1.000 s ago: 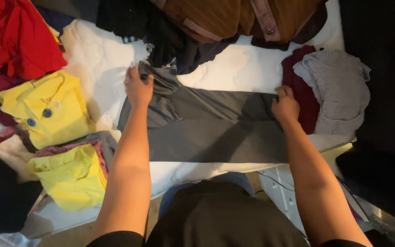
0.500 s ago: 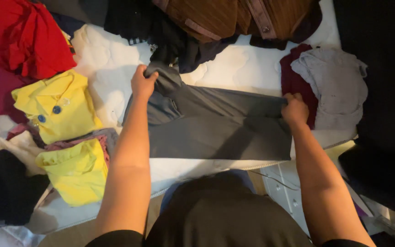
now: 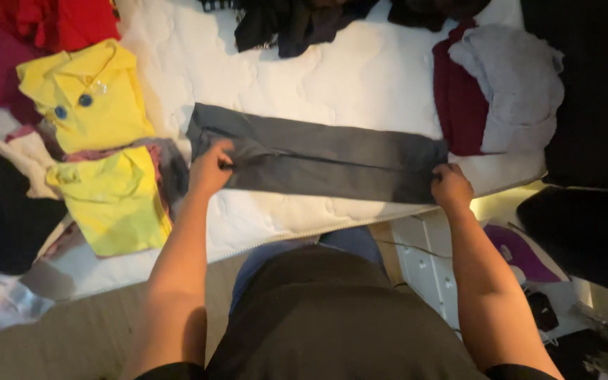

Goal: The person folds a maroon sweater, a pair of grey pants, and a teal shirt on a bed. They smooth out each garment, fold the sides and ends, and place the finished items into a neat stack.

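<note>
Ideally, the left hand point(image 3: 209, 169) and right hand point(image 3: 450, 186), each pinching an end of the folded grey trousers point(image 3: 318, 158), keep them taut and flat on the white mattress point(image 3: 332, 77).

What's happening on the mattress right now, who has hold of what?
A person stands at a white mattress with a dark grey garment laid out in a long folded strip. The left hand pinches its left end, and the right hand holds its right end at the mattress edge. Yellow shirts lie to the left, and a grey and maroon pile to the right.
</note>
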